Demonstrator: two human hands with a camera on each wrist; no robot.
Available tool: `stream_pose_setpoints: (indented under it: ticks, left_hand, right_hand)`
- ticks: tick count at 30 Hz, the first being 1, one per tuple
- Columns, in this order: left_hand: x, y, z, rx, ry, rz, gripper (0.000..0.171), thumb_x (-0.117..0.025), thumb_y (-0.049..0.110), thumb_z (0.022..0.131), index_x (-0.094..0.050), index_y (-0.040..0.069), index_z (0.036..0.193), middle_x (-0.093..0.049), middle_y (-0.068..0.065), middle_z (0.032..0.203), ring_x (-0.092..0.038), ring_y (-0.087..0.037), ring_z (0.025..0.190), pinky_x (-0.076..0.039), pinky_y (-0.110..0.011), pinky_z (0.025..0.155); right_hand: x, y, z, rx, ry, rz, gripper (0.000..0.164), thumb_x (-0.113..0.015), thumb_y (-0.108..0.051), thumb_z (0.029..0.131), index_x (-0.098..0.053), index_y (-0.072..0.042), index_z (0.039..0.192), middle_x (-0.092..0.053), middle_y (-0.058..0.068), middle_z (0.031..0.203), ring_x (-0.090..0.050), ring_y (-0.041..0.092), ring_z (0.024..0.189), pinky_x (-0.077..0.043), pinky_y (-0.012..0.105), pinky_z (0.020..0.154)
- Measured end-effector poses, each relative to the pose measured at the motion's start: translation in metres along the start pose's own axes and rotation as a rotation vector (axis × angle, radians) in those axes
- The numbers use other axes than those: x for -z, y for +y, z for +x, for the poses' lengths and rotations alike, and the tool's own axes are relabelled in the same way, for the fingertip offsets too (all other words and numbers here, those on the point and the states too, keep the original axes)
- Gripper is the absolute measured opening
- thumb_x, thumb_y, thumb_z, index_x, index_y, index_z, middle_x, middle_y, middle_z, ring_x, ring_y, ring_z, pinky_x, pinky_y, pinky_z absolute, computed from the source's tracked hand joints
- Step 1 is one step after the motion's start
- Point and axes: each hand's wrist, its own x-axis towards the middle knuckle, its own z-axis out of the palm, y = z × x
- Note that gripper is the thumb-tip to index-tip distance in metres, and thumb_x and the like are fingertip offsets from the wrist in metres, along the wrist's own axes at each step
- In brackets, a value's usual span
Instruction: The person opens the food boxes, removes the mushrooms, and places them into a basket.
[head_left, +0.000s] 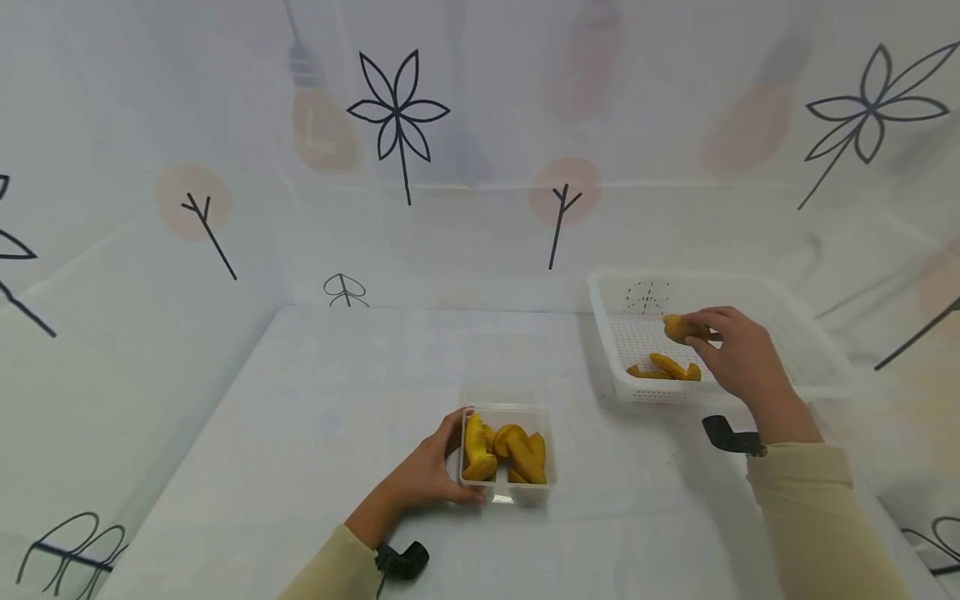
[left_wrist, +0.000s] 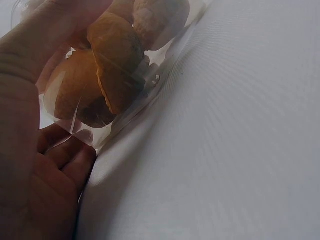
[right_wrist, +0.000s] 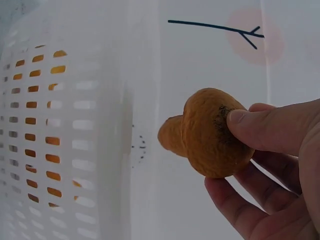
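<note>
Pinching a yellow-brown mushroom-shaped piece (head_left: 678, 328) by its rounded cap, the right hand (head_left: 742, 354) holds it above the white basket (head_left: 652, 391) by the counter's (head_left: 337, 375) far right corner, its narrow stem (right_wrist: 171, 136) pointing away from the grip. From there the clear box (head_left: 532, 494) lies leftward and farther from the counter's back edge, the left hand (head_left: 423, 477) gripping its left side.

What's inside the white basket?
Inside the white basket, yellow mushrooms lie near its front. The right hand, holding another mushroom, covers part of the interior; anything there is hidden.
</note>
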Motion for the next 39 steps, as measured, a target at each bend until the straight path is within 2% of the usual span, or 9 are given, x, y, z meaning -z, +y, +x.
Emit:
stream_pose_setpoints:
  ticks: [9, 17, 27, 34, 39]
  left_hand:
    - [0.000, 0.001, 0.001, 0.013, -0.004, 0.004, 0.118, -0.089, 0.041, 0.064, -0.014, 0.025, 0.154, -0.029, 0.008, 0.157, -0.032, -0.012, 0.144, -0.030, -0.041, 0.118]
    - [0.000, 0.001, 0.000, 0.017, -0.003, 0.005, 0.116, -0.089, 0.041, 0.064, -0.014, 0.032, 0.153, -0.029, 0.010, 0.157, -0.032, -0.011, 0.144, -0.030, -0.040, 0.118]
    - [-0.001, 0.000, 0.001, 0.017, -0.004, -0.002, 0.119, -0.089, 0.041, 0.064, -0.014, 0.023, 0.155, -0.027, 0.008, 0.158, -0.031, -0.012, 0.145, -0.030, -0.041, 0.118]
    - [-0.001, 0.002, 0.000, 0.034, 0.000, -0.001, 0.117, -0.089, 0.043, 0.064, -0.014, 0.031, 0.153, -0.027, 0.010, 0.158, -0.030, -0.011, 0.145, -0.029, -0.040, 0.118]
    - [-0.001, 0.003, -0.001, 0.048, 0.000, 0.005, 0.118, -0.088, 0.046, 0.064, -0.013, 0.030, 0.153, -0.026, 0.009, 0.158, -0.030, -0.012, 0.145, -0.029, -0.040, 0.118]
  right_hand:
    - [-0.002, 0.020, -0.003, -0.050, -0.013, -0.012, 0.031, -0.064, -0.002, 0.089, -0.061, 0.002, 0.120, -0.053, 0.025, 0.122, -0.059, 0.047, 0.100, -0.050, 0.060, 0.084]
    - [-0.006, 0.037, -0.005, -0.125, -0.061, -0.013, 0.034, -0.061, -0.005, 0.092, -0.058, 0.003, 0.124, -0.049, 0.028, 0.124, -0.056, 0.050, 0.105, -0.047, 0.062, 0.088]
    - [-0.008, 0.060, -0.006, -0.174, -0.095, -0.039, 0.037, -0.061, -0.008, 0.093, -0.056, 0.002, 0.127, -0.045, 0.031, 0.127, -0.052, 0.051, 0.107, -0.044, 0.064, 0.089]
    - [-0.008, 0.069, -0.008, -0.218, -0.105, -0.032, 0.036, -0.060, -0.007, 0.093, -0.055, 0.003, 0.127, -0.044, 0.033, 0.127, -0.051, 0.052, 0.109, -0.044, 0.064, 0.089]
    - [-0.009, 0.073, -0.009, -0.239, -0.118, -0.052, 0.036, -0.060, -0.007, 0.093, -0.055, 0.003, 0.127, -0.043, 0.034, 0.128, -0.048, 0.052, 0.111, -0.042, 0.065, 0.090]
